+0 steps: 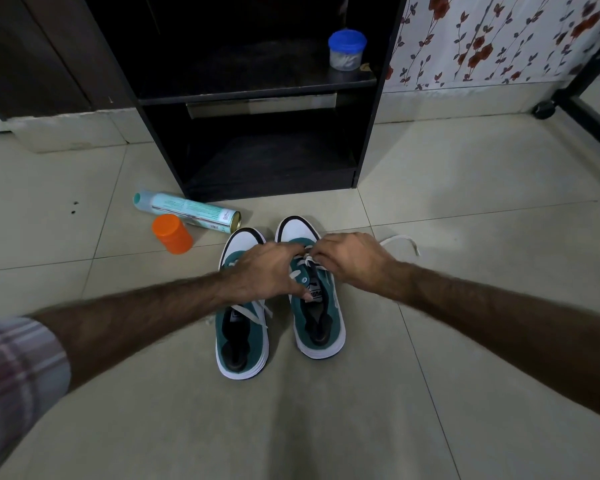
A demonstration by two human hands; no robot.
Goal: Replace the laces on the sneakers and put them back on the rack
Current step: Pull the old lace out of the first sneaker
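Two green and white sneakers stand side by side on the tiled floor, toes toward the rack. My left hand [269, 270] reaches across the left sneaker [241, 337] and holds the tongue area of the right sneaker [321, 327], thumb on the tongue label. My right hand [349, 259] is curled over the front eyelets of the right sneaker and pinches its white lace [400, 241], whose free end trails out on the floor to the right. Loose white lace lies across the left sneaker. The black rack [257, 98] stands just beyond the shoes, its bottom shelf bare.
A spray can [187, 212] lies on its side left of the shoes beside an orange capped jar [172, 233]. A blue-lidded tub [347, 50] sits on the rack's upper shelf. A floral wall and a wheeled black frame [548, 109] are at the right.
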